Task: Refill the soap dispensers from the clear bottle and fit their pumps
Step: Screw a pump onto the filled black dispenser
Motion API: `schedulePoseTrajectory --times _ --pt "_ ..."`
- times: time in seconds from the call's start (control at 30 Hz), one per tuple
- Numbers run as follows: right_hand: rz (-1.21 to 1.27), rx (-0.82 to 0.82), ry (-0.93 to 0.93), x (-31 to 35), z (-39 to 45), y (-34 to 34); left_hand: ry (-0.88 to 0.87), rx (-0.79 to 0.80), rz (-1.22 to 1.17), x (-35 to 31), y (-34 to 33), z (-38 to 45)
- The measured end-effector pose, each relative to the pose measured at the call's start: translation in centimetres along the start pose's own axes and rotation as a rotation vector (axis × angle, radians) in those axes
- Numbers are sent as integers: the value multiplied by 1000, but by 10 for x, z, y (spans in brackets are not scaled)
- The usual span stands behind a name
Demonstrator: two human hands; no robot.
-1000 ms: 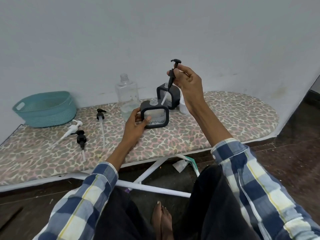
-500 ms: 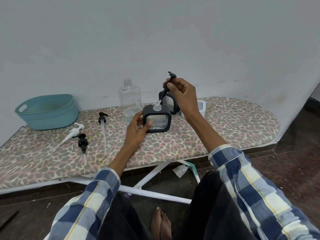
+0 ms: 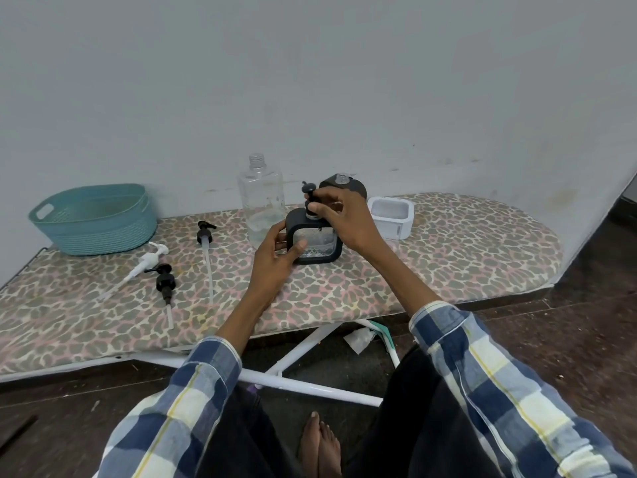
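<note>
My right hand's fingers point(image 3: 332, 205) pinch the black pump point(image 3: 311, 201) seated in the near black-framed clear square dispenser point(image 3: 315, 238), gripped by my left hand point(image 3: 275, 253) mid-board on the leopard-print ironing board point(image 3: 448, 257); three loose pumps, two open dispensers beyond and the nearly empty clear bottle point(image 3: 261, 201) by the grey wall suggest most remains.

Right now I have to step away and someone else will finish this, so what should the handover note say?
Left hand grips the front black dispenser on the ironing board.
Right hand fingers grip the black pump at its neck.
Done: pump inserted, tightness unclear.
Left: second black dispenser and white dispenser have no pumps; three loose pumps lie on the board; clear bottle stands uncapped.
</note>
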State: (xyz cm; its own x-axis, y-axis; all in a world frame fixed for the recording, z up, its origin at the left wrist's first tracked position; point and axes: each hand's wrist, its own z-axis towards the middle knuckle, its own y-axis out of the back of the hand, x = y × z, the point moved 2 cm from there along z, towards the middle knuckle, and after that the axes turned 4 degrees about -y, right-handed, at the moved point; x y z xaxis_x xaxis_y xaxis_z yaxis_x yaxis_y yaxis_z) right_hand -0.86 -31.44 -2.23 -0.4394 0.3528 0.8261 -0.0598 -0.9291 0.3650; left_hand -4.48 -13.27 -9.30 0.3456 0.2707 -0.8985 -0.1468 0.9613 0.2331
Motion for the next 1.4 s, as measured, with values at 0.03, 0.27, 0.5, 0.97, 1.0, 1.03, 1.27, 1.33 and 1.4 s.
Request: schedulePoseTrajectory --times 0.03,0.27,0.5,0.97,1.0,1.03,1.27,1.33,1.4 --pt "34 -4 -16 -4 -3 -2 0 1 6 0 0 0" --pt "72 -19 -54 -8 -1 -4 28 11 46 1 -2 0" --pt "17 -6 -51 -10 -4 -7 34 7 75 5 -4 2" --pt "77 -5 -62 -19 -8 -3 33 3 84 8 -2 3" --pt "79 9 -49 -17 -8 -4 33 4 86 8 -2 3" --pt "66 24 -38 -16 -8 -4 34 4 89 7 -2 3" --pt "74 -18 -69 -19 -9 -6 35 2 92 5 -2 1" --pt "81 3 -74 -17 -9 -5 33 2 97 4 -2 1" --pt "79 37 -65 -15 -7 -3 37 4 101 4 -2 1"
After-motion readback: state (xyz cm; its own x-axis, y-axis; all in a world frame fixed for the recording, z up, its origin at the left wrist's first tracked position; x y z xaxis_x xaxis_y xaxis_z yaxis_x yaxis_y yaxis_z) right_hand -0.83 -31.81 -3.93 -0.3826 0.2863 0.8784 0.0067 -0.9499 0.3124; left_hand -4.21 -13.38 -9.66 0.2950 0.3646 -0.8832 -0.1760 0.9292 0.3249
